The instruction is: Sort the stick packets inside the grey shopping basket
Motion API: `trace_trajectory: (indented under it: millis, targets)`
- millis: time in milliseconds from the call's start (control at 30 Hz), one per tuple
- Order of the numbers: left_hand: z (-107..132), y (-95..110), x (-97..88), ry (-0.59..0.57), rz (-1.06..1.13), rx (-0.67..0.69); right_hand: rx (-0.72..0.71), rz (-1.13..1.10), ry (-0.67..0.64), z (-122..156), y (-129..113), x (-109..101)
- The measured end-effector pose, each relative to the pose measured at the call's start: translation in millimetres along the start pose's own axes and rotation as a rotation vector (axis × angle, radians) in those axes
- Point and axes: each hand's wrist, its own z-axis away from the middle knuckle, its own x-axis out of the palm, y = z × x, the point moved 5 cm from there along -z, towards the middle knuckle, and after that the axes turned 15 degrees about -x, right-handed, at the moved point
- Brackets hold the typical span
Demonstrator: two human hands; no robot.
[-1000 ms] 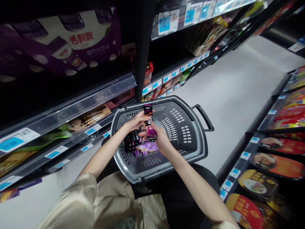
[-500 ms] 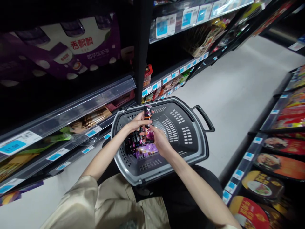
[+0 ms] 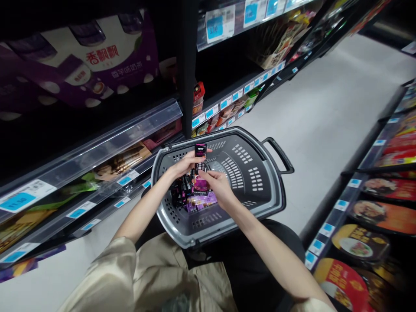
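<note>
Both hands hold one slim black sachet with pink print (image 3: 200, 183) above a grey shopping basket (image 3: 177, 236). My left hand (image 3: 186, 164) is closed around the sachet's upper part, thumb across its front. Lower down, my right hand (image 3: 219, 186) pinches its right edge between thumb and fingers. The printed front faces me, upright in the view. Beneath it in the basket's left half lie several dark packets (image 3: 178, 193) and a purple packet (image 3: 202, 202), partly covered by the hands and the sachet.
Purple-and-white cartons (image 3: 100, 60) stand on the dark shelf at left, above a clear price rail (image 3: 130, 141). On the right, a low shelf holds packaged bowls (image 3: 360, 247). Pale floor (image 3: 312, 112) runs between them. The basket's black handle (image 3: 281, 156) sticks out to the right.
The sachet has turned so its printed front faces me more fully. My hands have shifted slightly on it. The whole view has moved a little.
</note>
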Motion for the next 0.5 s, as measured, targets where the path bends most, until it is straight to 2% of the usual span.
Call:
trace_trajectory:
  millis: [267, 500]
  targets:
    - [0.2, -1.7, 1.4, -0.011, -0.005, 0.007, 0.063, -0.028, 0.007, -0.4, 2.7, -0.5]
    - [3.5, 0.9, 6.2, -0.052, -0.007, 0.025, 0.017, -0.014, -0.063, -0.1, 1.2, -0.4]
